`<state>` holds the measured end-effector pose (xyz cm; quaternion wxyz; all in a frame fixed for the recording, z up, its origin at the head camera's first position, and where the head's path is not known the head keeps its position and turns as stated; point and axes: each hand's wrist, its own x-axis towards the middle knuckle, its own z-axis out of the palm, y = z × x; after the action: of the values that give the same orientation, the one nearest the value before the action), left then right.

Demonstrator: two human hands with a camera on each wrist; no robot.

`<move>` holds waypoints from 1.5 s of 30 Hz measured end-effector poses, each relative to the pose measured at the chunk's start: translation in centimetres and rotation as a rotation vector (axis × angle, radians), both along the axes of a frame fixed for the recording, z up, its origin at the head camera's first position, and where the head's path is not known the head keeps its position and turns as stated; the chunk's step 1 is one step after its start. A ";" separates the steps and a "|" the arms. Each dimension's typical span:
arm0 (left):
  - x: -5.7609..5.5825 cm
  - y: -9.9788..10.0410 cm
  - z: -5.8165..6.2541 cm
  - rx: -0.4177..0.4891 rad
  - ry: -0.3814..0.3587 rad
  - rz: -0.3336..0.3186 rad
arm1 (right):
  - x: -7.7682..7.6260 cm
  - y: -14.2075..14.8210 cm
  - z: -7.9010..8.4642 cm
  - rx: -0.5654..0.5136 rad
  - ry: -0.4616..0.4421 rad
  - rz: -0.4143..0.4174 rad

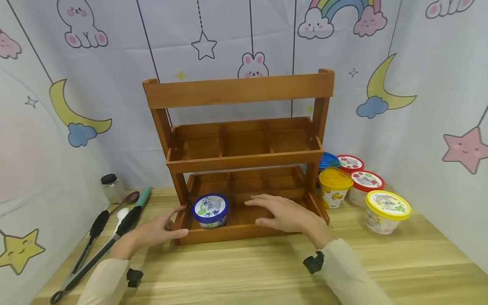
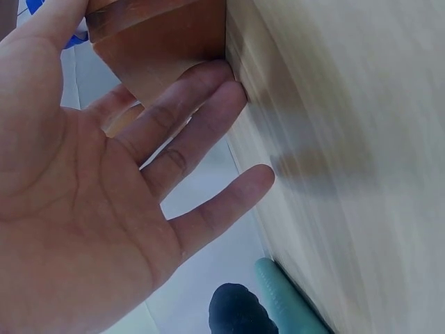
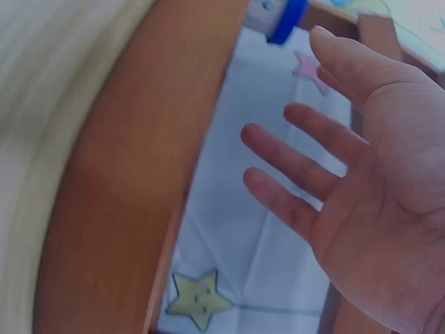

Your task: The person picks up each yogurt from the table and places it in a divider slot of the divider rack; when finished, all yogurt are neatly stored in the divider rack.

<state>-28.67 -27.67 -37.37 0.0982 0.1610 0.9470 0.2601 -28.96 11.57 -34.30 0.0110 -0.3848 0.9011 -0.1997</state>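
A round tub with a blue lid (image 1: 210,208) and blueberry print sits in the left front compartment of the wooden two-tier rack (image 1: 244,232). My left hand (image 1: 154,231) is at the rack's lower left corner, its thumb by the front board; in the left wrist view its fingers (image 2: 208,118) lie spread along the rack's side, close to the tabletop. My right hand (image 1: 284,214) hovers over the lower tier, right of the tub, fingers loosely extended. In the right wrist view the fingers (image 3: 292,163) are apart with nothing between them.
Right of the rack stand several tubs, including a yellow-lidded tub (image 1: 386,210), a red-lidded tub (image 1: 367,182) and a yellow cup (image 1: 335,186). On the left lie tongs (image 1: 85,254), a white spoon (image 1: 121,215) and a jar with a black lid (image 1: 112,187). A printed curtain (image 1: 228,55) hangs behind.
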 end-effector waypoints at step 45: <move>-0.1 0.0 0.1 -0.010 -0.021 0.003 | 0.5 18.2 3.6 -0.182 -0.079 -0.292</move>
<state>-28.81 -27.70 -37.28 0.1084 0.1562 0.9475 0.2571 -28.42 29.73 -30.69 -0.0177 -0.2410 0.9245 -0.2946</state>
